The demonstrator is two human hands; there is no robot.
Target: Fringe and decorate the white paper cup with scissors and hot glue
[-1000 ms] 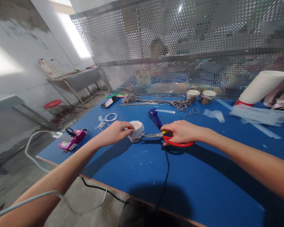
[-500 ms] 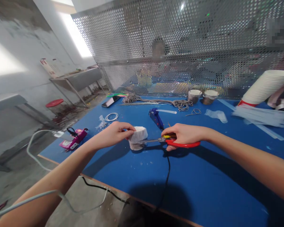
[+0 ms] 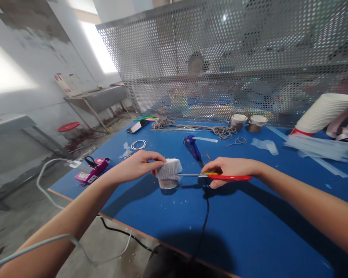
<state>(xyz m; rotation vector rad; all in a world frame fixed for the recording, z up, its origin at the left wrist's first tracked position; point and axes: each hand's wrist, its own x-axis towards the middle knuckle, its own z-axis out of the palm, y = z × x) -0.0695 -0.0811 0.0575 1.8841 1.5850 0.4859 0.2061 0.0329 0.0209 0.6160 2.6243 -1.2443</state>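
My left hand (image 3: 145, 166) pinches the upper left rim of a small cup (image 3: 168, 183), which has a white gauzy strip (image 3: 171, 168) around its upper part and a brownish band below. In my right hand (image 3: 227, 170) are scissors (image 3: 230, 177) with red and yellow handles. Their blades point left, and the tips reach the lower edge of the white strip at the cup's right side. Whether the blades are cutting cannot be made out. Just beyond my right hand lies a blue glue gun (image 3: 191, 147) with a clear glue stick in its back.
Grey cord bundles (image 3: 223, 131), two wrapped cups (image 3: 257, 123) and a phone (image 3: 137, 126) lie along the back by a perforated metal screen (image 3: 150, 69). Stacked paper cups (image 3: 324, 114) and translucent strips (image 3: 321, 146) are at right. A purple power strip (image 3: 92, 172) sits left.
The scissors have turned to lie more level, with the blades looking closer together. My right hand has shifted slightly right and down; my left hand keeps its hold on the cup.
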